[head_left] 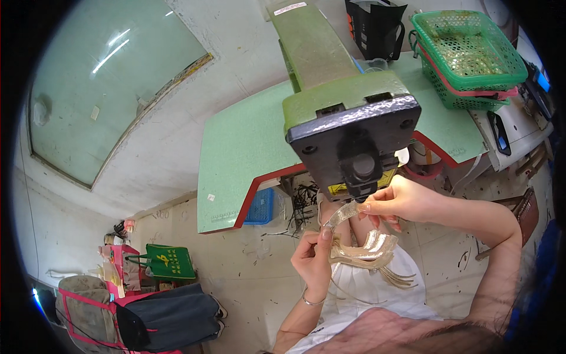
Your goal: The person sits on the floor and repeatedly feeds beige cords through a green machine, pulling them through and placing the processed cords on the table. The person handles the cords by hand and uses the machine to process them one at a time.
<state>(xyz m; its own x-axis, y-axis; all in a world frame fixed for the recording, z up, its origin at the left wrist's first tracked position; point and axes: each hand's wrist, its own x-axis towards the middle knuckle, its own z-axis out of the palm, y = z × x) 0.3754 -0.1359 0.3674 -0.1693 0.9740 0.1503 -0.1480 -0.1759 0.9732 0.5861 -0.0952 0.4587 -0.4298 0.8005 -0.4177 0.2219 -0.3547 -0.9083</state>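
A narrow gold, shiny strap [342, 215] stretches between my two hands under the black head of a green machine [354, 141]. My left hand [312, 259] is closed, pinching the lower end of the strap between thumb and finger. My right hand [401, 202] pinches its upper end close to the machine's tip [361, 192], its other fingers curled. Whether the strap touches the tip cannot be made out. Beside my left hand, a bundle of similar gold straps [368, 251] with thin loose ends lies over my white-clothed lap; what supports it is partly hidden.
The machine stands at a light green table [247, 141] with a red cut-out edge. Stacked green and pink baskets [471, 59], a black bag [377, 29] and a phone [499, 133] are at the far right. A blue crate [259, 207] sits below. Dark scraps [303, 200] litter the floor.
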